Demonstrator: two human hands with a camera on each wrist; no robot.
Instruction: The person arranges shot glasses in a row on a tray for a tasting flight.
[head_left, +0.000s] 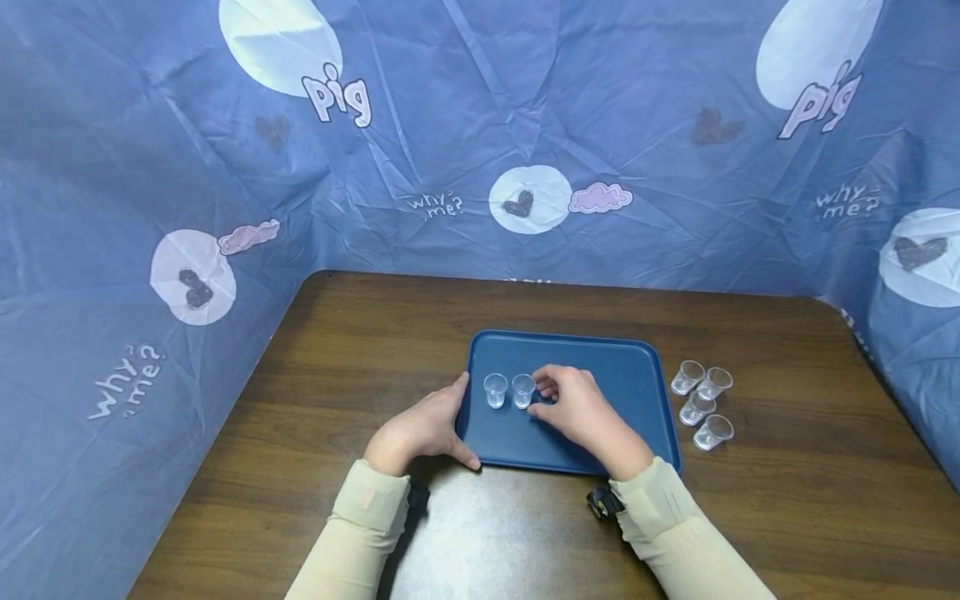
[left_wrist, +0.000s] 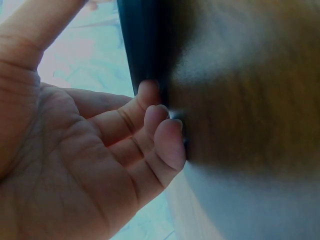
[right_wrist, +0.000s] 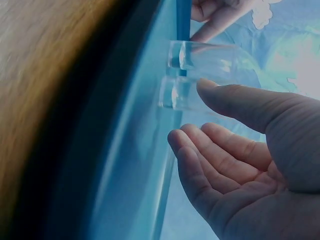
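Note:
Two small clear plastic cups stand upright side by side on a blue tray (head_left: 600, 450), the left cup (head_left: 495, 390) and the right cup (head_left: 522, 392). My right hand (head_left: 576, 404) is at the right cup, thumb and fingers spread apart at its right side. In the right wrist view the thumb (right_wrist: 235, 97) overlaps that cup, while the other fingers lie below it with a gap. My left hand (head_left: 427, 423) rests at the tray's left side, fingers along the left edge and thumb by the front left corner. The left wrist view shows its fingertips (left_wrist: 167, 142) low by the tabletop.
Several more clear cups (head_left: 697, 407) stand grouped on the wooden table (head_left: 810, 467) just right of the tray. A blue printed cloth (head_left: 450, 108) hangs behind the table and along both sides.

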